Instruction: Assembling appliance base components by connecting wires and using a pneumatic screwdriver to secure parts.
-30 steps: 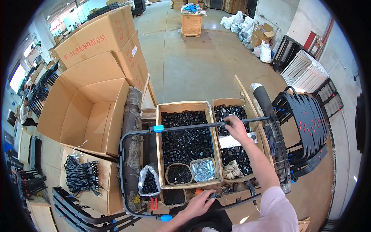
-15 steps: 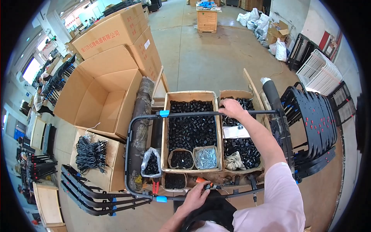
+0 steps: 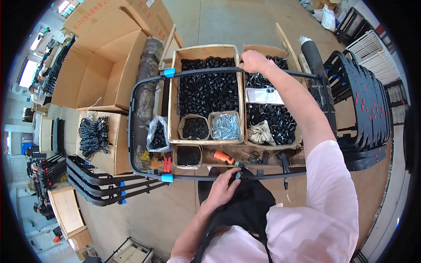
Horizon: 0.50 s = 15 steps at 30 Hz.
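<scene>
Stretching between hands, black tubular rounded-corner frame [image 3: 206, 71] over wooden-walled bin [image 3: 206, 142] of black caps: likely light, stiff, smooth; best held by opposite long bars. Far bar at right hand [image 3: 254, 61], fingers curled, pinch hidden, cannot tell. Near bar beside left hand [image 3: 223, 187], pinching small dark round piece [image 3: 238, 175]. Orange-bodied tool [image 3: 222, 157] just beyond.

Workshop with parts bins [image 3: 206, 142], stacked frames [image 3: 366, 98]

Red printed characters [image 3: 92, 13] run across the rear cardboard carton [image 3: 108, 11]
</scene>
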Each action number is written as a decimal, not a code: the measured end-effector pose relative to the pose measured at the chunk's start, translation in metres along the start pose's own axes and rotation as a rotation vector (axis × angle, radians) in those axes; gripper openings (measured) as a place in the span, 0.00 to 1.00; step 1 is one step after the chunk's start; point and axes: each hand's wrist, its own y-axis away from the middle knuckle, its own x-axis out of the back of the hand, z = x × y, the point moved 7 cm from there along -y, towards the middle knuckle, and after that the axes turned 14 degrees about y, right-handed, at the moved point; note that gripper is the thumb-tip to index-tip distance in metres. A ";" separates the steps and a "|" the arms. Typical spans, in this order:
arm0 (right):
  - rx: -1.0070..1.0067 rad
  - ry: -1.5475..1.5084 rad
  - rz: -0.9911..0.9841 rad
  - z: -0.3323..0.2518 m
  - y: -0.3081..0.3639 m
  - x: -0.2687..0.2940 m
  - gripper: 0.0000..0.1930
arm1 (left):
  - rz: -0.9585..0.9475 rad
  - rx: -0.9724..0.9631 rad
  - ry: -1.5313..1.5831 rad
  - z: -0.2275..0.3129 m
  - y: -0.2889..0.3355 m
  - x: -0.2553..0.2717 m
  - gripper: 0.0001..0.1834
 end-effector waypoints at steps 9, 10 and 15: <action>-0.087 -0.002 0.039 0.001 0.011 -0.006 0.21 | -0.128 -0.118 -0.081 0.004 0.003 -0.032 0.22; -0.054 -0.092 0.082 0.000 0.011 -0.008 0.19 | -0.141 -0.138 -0.072 0.007 0.004 -0.032 0.22; 0.065 -0.258 0.088 -0.003 0.006 -0.013 0.16 | -0.165 -0.177 -0.085 0.010 0.004 -0.031 0.21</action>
